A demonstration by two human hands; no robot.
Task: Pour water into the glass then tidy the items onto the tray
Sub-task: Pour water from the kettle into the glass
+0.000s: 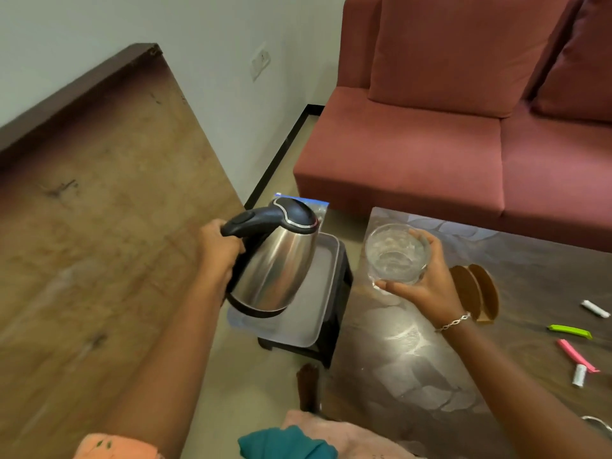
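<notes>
A big wooden board (99,200) leans on the left. Next to it, the left hand (220,251) is wrapped tight around the black handle of the shiny kettle (276,260), holding it over the grey tray (326,286) (the tray sits on a small black stool (337,329)). To the right, the right hand (427,286) grips the glass (397,255) above the table (414,369). It has water inside. Far right lie a green clip (569,331) and a pink clip (576,355).

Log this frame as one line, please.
left hand: holds kettle above tray | right hand: holds glass | pouring: none
</notes>
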